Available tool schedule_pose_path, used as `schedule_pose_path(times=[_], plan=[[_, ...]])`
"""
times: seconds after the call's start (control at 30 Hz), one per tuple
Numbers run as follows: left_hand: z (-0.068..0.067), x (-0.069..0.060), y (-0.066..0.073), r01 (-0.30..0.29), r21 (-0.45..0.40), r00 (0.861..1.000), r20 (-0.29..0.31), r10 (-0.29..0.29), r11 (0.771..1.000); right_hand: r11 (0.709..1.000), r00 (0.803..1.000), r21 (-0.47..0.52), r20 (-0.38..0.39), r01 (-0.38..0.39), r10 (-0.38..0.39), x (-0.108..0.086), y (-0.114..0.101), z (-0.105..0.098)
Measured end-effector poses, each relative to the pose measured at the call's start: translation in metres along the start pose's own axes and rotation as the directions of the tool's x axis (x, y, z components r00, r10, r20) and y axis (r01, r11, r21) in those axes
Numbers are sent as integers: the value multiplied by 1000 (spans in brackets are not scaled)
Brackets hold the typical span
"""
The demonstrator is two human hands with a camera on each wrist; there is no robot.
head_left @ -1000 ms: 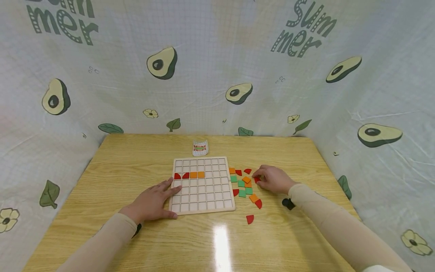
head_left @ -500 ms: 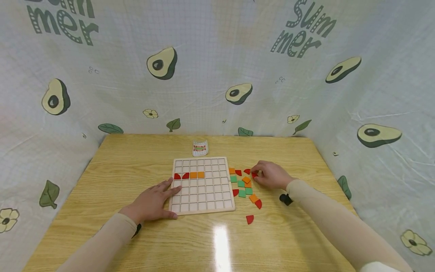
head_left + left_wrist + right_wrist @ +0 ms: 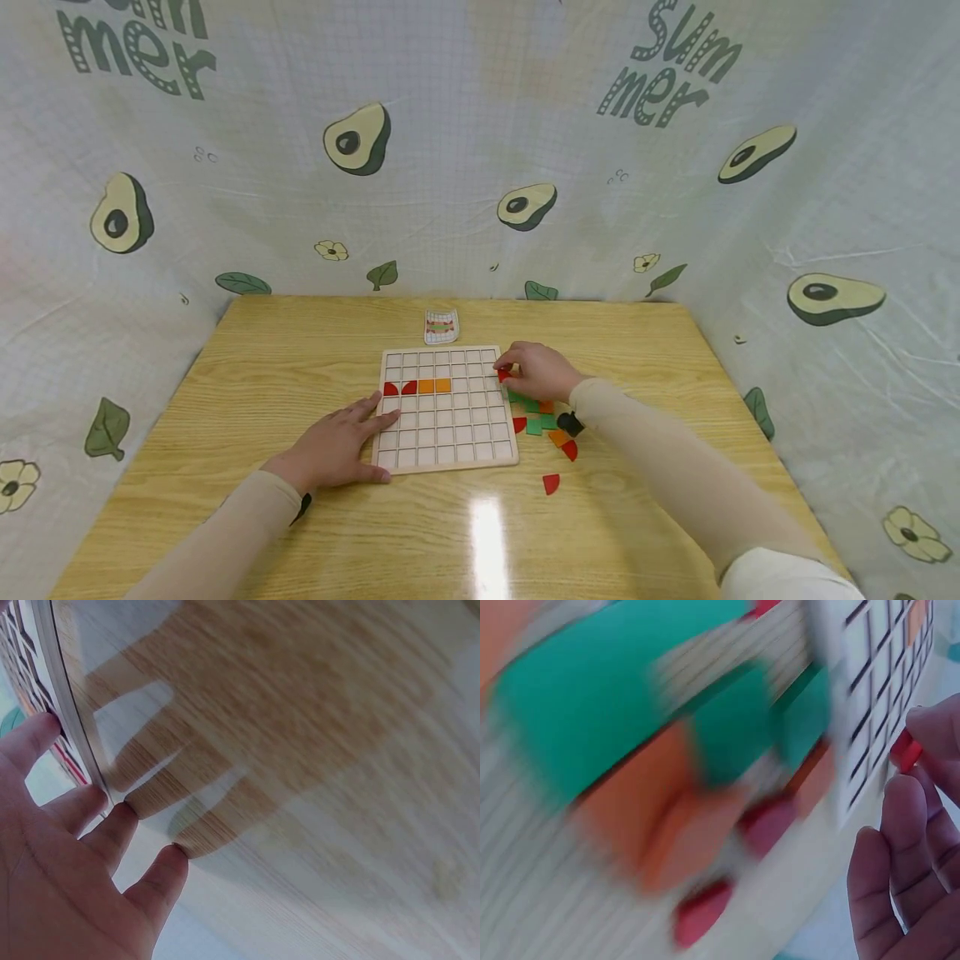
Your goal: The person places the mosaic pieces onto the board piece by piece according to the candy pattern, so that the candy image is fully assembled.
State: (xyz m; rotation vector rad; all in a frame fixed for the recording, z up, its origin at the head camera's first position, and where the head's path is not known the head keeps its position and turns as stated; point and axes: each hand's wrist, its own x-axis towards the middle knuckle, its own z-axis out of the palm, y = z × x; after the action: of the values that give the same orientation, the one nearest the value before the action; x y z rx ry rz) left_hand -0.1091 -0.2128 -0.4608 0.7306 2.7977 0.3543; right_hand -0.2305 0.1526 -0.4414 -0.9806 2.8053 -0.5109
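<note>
My right hand [image 3: 542, 372] pinches a red quarter-circle tile [image 3: 503, 376] between thumb and fingers, over the right edge of the wooden grid board [image 3: 457, 435]. In the right wrist view the same red tile [image 3: 906, 751] shows at the fingertips. With fingers spread, my left hand [image 3: 337, 446] rests at the board's left edge, some fingertips touching the board and others the table. One row on the board holds two red quarter-circle tiles [image 3: 408, 387] at the left, followed by two orange square tiles [image 3: 435, 386].
Loose tiles lie right of the board, partly hidden under my right hand: green squares [image 3: 534, 427], an orange square [image 3: 558, 437] and red quarter circles [image 3: 570, 451]. A lone red tile [image 3: 551, 484] sits nearer me. Behind the board is a small pattern card [image 3: 441, 327].
My right hand has picked up a red quarter-circle tile from the right of the pile and carried it left to the board's edge. The left hand has stayed in place.
</note>
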Motion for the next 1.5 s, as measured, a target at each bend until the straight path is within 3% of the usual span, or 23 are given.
schedule_pose_path(times=[0.23,0.47,0.9,1.5], plan=[[-1,0,1,-25,3,1000,-14,25,1000,1000,999,8,27,18,-18,31,-29,18],[0,0,2,-12,3,1000,-14,12,1000,999,999,-40,44,1,1,46,-41,33],[-1,0,1,-17,2,1000,-19,17,1000,998,997,-67,73,-2,7,46,-54,33],[-1,-1,1,-12,-1,1000,-11,12,1000,996,997,-87,65,-24,30,46,-53,36]])
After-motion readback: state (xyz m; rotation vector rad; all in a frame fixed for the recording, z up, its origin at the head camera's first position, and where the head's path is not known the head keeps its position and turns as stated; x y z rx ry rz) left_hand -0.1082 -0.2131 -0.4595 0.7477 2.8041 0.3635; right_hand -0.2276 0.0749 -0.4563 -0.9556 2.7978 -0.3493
